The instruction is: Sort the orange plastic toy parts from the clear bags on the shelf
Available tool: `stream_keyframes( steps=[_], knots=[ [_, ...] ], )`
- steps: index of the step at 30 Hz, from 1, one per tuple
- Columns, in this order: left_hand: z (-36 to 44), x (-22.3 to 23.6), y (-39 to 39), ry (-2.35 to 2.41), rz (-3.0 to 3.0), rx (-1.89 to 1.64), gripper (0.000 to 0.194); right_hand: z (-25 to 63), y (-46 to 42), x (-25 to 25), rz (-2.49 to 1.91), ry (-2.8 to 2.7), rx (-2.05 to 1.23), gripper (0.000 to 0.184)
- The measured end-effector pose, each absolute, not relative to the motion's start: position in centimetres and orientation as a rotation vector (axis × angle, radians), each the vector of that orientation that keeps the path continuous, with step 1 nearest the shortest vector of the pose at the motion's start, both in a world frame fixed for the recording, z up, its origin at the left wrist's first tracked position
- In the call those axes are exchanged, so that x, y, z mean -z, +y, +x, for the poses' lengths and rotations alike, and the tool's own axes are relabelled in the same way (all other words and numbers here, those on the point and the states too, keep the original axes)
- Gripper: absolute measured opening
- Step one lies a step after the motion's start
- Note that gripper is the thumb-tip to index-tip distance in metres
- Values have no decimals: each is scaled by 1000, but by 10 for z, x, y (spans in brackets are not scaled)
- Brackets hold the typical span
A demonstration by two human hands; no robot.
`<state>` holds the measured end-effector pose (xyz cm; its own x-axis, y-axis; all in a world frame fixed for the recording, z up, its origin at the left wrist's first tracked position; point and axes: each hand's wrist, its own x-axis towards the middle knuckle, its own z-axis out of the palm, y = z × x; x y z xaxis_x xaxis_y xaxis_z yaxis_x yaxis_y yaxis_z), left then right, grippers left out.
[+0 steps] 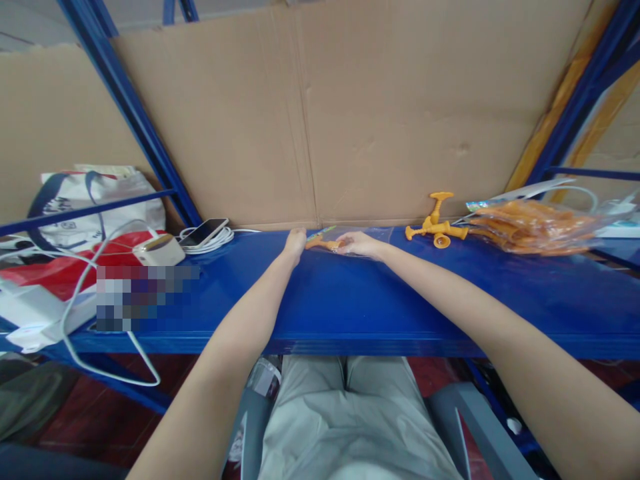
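Note:
Close together at the back of the blue table, both hands are on a clear plastic bag [327, 233] with a coloured printed strip at its left end. My left hand [296, 243] is closed at that strip, its fingertips mostly hidden. My right hand [359, 244] curls its fingers around an orange plastic piece [320, 244] at the bag; I cannot tell how much of the piece is inside. Farther right, several loose orange hammer-shaped pieces [435, 223] lie in a small heap. Beside them is a pile of clear bags packed with orange pieces [535, 227].
A cardboard wall [310, 120] rises behind the blue table [350, 300], between blue metal posts [135, 120]. On the left are a phone [204, 232], coiled white cable [213, 244], a white charger [159, 250], a red bag [55, 273] and a white cloth bag [100, 207].

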<state>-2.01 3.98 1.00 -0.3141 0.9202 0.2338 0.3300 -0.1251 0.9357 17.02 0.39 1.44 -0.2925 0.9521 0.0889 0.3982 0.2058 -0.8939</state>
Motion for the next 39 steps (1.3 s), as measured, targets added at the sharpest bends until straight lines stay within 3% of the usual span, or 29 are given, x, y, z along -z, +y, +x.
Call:
stream_keyframes(
  steps=[6, 12, 15, 19, 23, 31, 39],
  knots=[
    [-21, -15, 36, 1556, 1384, -1446, 23, 172, 2, -12, -1200, -1827, -1119, 40],
    [-18, -13, 31, 1358, 1579, -1192, 23, 180, -10, -20, -1163, -1896, -1147, 50],
    [-18, -10, 31, 1364, 1816, -1050, 23, 196, -14, -30, -1271, -2086, -873, 44],
    [-19, -10, 29, 1455, 2173, -844, 29, 235, -19, -43, -1525, -2286, -261, 36],
    [-19, -14, 27, 1541, 2364, -691, 34, 286, -25, -48, -1875, -2072, 234, 32],
    [-30, -14, 30, 1799, 2359, -577, 36, 368, -18, -39, -2219, -1619, 345, 48],
    [-36, -13, 32, 1837, 2408, -548, 40, 405, 11, -12, -2085, -1617, 54, 46]
  ],
)
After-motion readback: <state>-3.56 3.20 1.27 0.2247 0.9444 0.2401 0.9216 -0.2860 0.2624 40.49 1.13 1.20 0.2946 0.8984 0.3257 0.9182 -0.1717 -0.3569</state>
